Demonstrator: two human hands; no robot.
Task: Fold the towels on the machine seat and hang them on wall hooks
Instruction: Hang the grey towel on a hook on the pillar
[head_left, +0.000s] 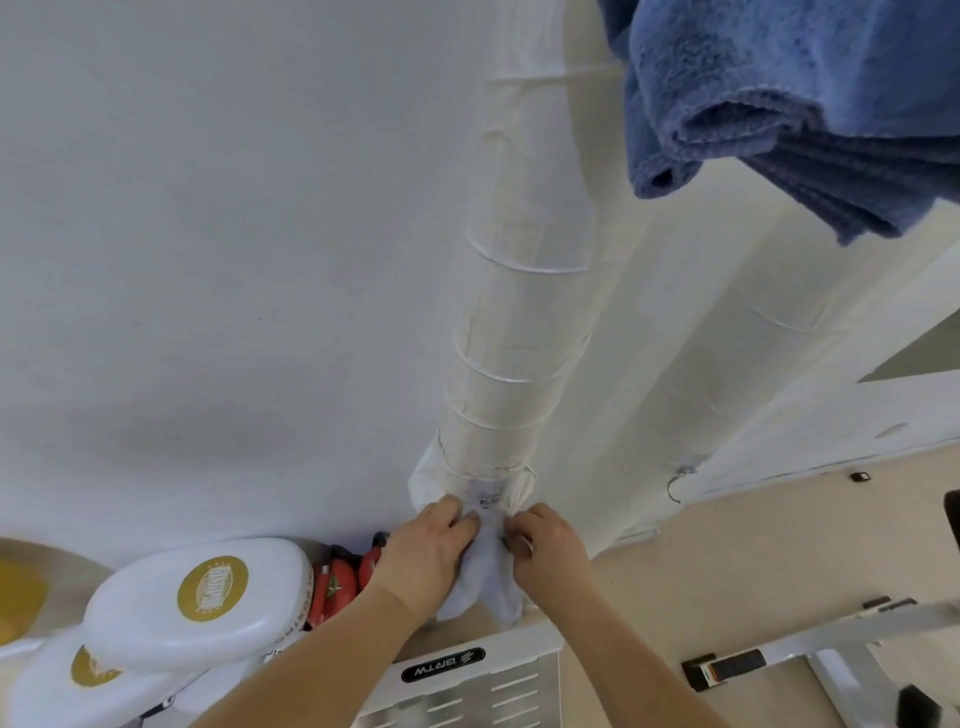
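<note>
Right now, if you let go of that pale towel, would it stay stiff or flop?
Probably flop: the pale towel sags in soft folds below the left hand and right hand. It seems light, since a pinch looks enough to hold it up. Like the hanging blue towel, it would likely drape, not roll.

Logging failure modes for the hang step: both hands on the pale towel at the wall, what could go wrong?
1. The hook is tiny and the pale towel is bunched between the left hand and right hand; it may catch only a thin fold and slip once released.
2. Pulling could snag the loose pipe wrapping right above.
</note>
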